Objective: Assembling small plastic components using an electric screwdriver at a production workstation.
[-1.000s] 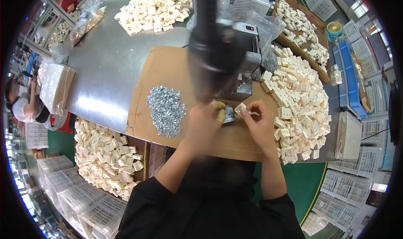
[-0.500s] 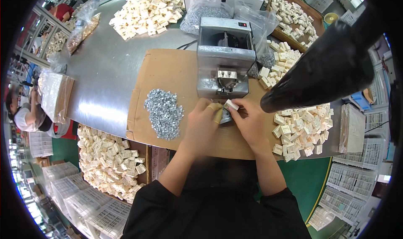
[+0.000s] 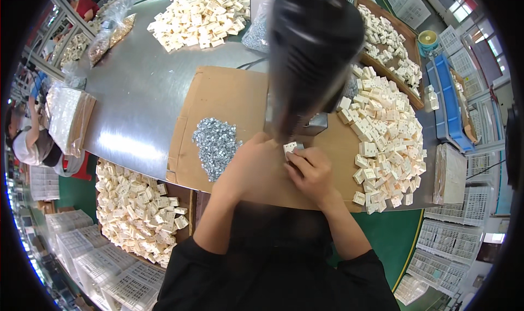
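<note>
Cream plastic block (image 3: 290, 147), a small square part, sits pinched between both hands just at the near edge of the cardboard sheet (image 3: 218, 101), which serves as the landmark for everything else. The left hand (image 3: 256, 161) curls around the block from its left with fingers closed, though how firmly it grips is hidden; the right hand (image 3: 311, 169) has its fingertips shut on the block's lower right corner. Holding it well looks to call for a steady 2-handed pinch close to the sheet, keeping the block's face turned up so it stays in sight. Behind the sheet's far edge lies a large heap of cream blocks (image 3: 199, 13) on the steel table (image 3: 136, 101). Right of the sheet spreads another heap (image 3: 385, 131); below its left corner, a third (image 3: 134, 207). On the sheet's middle rests a pile of small silver metal pieces (image 3: 215, 147). A dark blurred shape (image 3: 311, 49) hangs over the sheet's right part, blocking the grey machine (image 3: 314, 124) behind the hands.
</note>
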Demonstrator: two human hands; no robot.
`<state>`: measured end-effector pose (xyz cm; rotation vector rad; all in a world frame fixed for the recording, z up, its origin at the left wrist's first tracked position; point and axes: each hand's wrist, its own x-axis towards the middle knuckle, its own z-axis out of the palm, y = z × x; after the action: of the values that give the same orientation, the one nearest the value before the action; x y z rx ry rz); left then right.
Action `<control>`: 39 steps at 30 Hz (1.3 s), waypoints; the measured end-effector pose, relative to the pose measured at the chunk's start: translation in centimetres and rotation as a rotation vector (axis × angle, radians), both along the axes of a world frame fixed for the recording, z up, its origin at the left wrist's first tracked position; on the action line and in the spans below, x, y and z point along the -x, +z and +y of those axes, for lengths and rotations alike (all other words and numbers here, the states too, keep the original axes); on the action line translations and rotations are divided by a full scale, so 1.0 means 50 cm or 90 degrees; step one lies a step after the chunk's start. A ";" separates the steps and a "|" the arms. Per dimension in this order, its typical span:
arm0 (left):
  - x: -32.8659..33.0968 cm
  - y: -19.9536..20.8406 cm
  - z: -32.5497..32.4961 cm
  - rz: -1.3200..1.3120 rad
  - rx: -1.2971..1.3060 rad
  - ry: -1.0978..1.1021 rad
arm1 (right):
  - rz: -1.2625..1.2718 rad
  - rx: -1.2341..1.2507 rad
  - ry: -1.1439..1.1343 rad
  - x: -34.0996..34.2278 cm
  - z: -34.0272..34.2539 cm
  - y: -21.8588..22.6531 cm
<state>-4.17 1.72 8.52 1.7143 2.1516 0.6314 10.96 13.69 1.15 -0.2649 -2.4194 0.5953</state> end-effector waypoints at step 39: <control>-0.036 -0.145 0.001 -0.223 -0.256 0.217 | 0.003 0.730 -0.141 -0.038 0.015 0.023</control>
<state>-2.38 1.77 1.28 1.2748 2.1701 1.4238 12.89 14.43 2.32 -0.9567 -1.7358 1.7933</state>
